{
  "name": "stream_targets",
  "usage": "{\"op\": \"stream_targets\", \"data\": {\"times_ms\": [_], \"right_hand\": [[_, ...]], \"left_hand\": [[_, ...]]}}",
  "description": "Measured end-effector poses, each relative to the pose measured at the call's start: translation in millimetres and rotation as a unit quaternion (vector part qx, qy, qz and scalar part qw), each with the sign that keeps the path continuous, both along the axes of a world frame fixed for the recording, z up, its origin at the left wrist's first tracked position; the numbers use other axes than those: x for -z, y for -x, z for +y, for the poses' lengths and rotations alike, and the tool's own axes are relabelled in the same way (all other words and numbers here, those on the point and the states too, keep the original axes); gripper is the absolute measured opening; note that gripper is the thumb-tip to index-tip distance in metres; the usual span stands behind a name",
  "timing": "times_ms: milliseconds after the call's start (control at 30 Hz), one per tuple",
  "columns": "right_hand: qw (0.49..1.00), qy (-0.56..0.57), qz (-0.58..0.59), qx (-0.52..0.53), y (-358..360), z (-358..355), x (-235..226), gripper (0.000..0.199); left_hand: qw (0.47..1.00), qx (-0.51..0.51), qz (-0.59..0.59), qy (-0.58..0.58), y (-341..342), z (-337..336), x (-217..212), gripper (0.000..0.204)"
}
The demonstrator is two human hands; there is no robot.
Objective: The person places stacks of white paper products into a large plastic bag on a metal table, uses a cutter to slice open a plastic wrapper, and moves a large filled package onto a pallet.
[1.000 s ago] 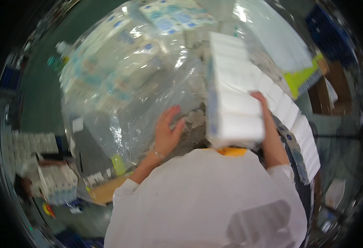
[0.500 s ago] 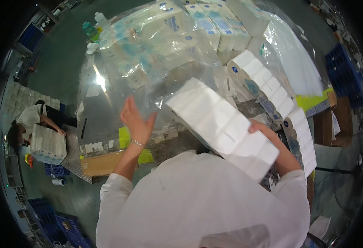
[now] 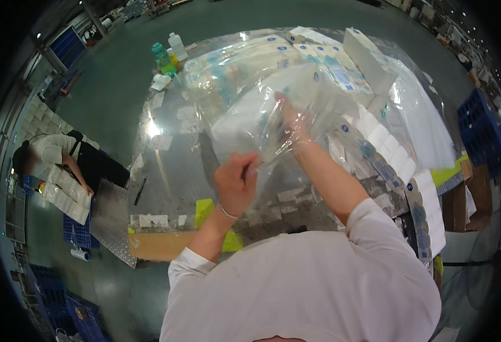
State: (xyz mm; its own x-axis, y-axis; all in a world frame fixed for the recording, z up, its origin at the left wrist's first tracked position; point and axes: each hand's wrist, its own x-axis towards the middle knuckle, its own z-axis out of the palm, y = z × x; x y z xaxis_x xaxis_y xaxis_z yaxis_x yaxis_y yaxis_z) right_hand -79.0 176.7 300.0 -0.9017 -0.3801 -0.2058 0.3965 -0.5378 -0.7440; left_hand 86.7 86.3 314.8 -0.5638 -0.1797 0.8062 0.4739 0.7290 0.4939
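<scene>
In the middle of the table a clear plastic bag (image 3: 313, 122) surrounds a long white pack of paper rolls (image 3: 236, 128), which lies slanted and shows blurred through the film. My left hand (image 3: 236, 179), with a bracelet on the wrist, is closed on the bag's near edge. Inside the bag's mouth reaches my right hand (image 3: 291, 122), its visible fingers stretched forward beside the pack; film partly covers them. Beyond, several filled bags of printed packs (image 3: 222, 71) lie together. To the right of my right forearm stands a row of white rolls (image 3: 384, 137).
A second row of rolls (image 3: 430, 205) sits at the right edge, near a stack of clear bags (image 3: 421, 114). Bottles (image 3: 164, 59) stand at the far left corner. A black pen (image 3: 140, 191) lies on the left. Further left, a co-worker (image 3: 62, 157) handles another pack.
The white pack has moved from my right hand's grip into the clear bag, further from me. My left hand has closed on the bag's edge. My right hand has reached forward into it.
</scene>
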Motion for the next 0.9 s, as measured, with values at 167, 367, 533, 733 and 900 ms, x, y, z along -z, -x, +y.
{"op": "stream_targets", "data": {"times_ms": [167,367,533,733,900], "right_hand": [[0.869,-0.37,0.227,0.237,55,-73,17,0.048],[0.827,-0.372,0.394,0.153,88,-2,56,0.033],[0.739,-0.594,0.279,-0.154,31,198,133,0.03],[0.643,-0.682,0.147,0.316,32,394,95,0.024],[0.549,-0.829,0.089,0.05,98,430,110,0.053]], "left_hand": [[0.997,0.07,-0.032,0.002,-3,-7,-6,0.012],[0.962,0.133,-0.236,0.032,7,-16,68,0.009],[0.83,-0.053,-0.528,0.173,25,-85,148,0.031],[0.923,0.11,-0.343,0.138,149,-19,123,0.047],[0.942,-0.063,-0.329,-0.015,230,-42,153,0.028]]}}
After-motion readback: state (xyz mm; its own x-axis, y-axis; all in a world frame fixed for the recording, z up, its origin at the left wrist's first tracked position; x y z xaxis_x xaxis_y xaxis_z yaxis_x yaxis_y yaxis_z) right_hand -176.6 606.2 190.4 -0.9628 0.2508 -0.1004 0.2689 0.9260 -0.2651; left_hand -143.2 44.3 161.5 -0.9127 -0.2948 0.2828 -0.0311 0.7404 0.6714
